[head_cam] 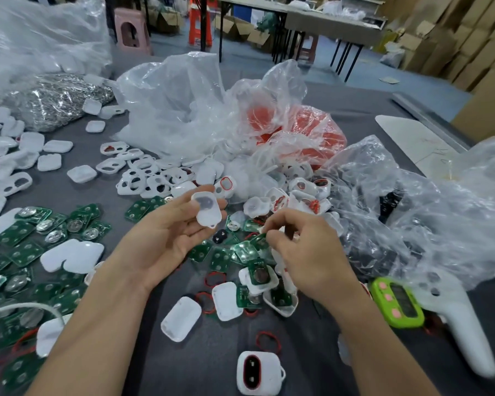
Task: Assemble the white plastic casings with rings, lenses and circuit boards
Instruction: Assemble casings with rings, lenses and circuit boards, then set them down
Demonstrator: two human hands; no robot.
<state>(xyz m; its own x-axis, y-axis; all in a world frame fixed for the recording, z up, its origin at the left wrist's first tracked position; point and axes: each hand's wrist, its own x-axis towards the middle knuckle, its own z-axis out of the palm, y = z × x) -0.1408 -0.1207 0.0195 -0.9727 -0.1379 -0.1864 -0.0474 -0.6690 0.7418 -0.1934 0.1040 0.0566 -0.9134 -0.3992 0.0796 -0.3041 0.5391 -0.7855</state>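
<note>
The right hand's (306, 252) fingertips are pinched together on the edge of a green circuit board (259, 240), just above the heap of boards (220, 257) on the grey table (355, 110). Such a thin grip could let it slip back or drag a neighbour up with it. Beside it, the left hand (166, 238) lies palm up, fingers lightly curled round a white casing (207, 208) perched at their tips. Pressing the board in there could tip the casing off, or seat the board crooked. Loose red rings (215, 279) lie underneath, easy to scatter.
</note>
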